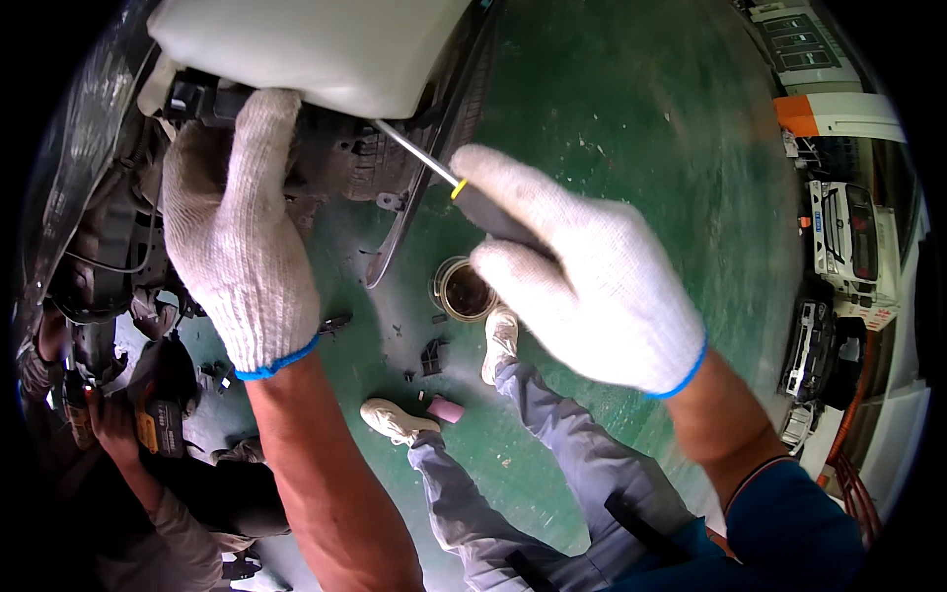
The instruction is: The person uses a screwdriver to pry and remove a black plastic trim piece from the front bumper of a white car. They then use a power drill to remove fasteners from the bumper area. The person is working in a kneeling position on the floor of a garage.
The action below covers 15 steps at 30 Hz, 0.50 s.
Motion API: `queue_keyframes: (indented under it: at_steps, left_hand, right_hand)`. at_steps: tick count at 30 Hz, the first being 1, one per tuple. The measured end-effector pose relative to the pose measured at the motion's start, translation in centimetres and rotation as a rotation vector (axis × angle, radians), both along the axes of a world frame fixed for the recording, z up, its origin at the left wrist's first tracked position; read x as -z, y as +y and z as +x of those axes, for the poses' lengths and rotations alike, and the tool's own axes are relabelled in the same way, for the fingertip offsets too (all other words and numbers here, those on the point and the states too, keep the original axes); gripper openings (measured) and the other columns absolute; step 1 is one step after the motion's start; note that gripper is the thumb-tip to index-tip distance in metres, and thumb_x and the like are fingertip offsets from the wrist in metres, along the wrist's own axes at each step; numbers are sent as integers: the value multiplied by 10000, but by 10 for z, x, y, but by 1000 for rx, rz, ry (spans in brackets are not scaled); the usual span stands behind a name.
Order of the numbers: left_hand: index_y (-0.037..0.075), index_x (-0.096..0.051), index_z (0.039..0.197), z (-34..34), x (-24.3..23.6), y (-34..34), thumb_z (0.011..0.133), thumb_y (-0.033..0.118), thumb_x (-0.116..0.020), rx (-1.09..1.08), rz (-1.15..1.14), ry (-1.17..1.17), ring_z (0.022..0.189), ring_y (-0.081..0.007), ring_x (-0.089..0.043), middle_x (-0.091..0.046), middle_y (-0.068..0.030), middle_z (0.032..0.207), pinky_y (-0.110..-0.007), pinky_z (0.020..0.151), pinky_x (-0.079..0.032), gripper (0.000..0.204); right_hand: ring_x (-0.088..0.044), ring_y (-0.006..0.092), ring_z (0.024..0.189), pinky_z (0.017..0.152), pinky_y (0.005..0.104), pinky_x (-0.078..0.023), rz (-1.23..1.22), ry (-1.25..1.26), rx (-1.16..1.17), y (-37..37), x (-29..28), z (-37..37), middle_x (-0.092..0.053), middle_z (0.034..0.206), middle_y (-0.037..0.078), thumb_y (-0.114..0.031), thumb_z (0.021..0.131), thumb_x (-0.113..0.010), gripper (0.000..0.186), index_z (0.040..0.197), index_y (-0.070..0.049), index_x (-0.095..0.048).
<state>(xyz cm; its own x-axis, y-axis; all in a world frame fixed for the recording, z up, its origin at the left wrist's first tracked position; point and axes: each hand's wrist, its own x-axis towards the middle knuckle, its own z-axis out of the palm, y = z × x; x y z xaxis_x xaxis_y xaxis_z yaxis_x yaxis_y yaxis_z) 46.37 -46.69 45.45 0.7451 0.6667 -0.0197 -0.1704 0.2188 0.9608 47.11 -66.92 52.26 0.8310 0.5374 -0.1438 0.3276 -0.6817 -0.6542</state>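
Observation:
A screwdriver [424,158] with a dark handle, a yellow ring and a bare metal shaft is gripped in my right hand [612,286], which wears a white knit glove with a blue cuff. Its shaft runs up and left to the lower edge of a large white rounded panel [316,49]; the tip is hidden there. My left hand [242,227], gloved the same way, is closed at a black plastic part [202,101] under the panel's left end. One finger presses up by the panel's edge, and the other fingertips are partly hidden.
Exposed vehicle parts [109,247] fill the left side. A co-worker's hand [116,429] is by a power tool [163,414] at lower left. On the green floor [612,79] are a round bucket [464,289], a pink block [446,408] and black fragments [432,357]. Vehicle parts [843,232] line the right.

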Motion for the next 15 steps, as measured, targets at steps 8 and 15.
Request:
queue_keyframes:
  at_steps: [8,15]
  left_hand:
    - [-61,-623,1240,-4,0,1,949,202,-769,33,1,7,1023,-183,-676,-687,-107,1115,-288,888,-528,418]
    - [-52,-613,1270,-7,9,9,949,245,-768,-18,116,-8,889,-142,-691,-710,-95,1044,-210,668,-499,464]
  right_hand:
    - [-763,315,987,853,365,-594,-236,-15,-185,-3,-28,23,-737,1120,254,-48,909,-642,541,1437,14,-541]
    - [-724,308,1137,953,355,-575,-241,-5,-326,-12,-26,49,-708,1246,243,4,885,-643,578,1452,19,-531]
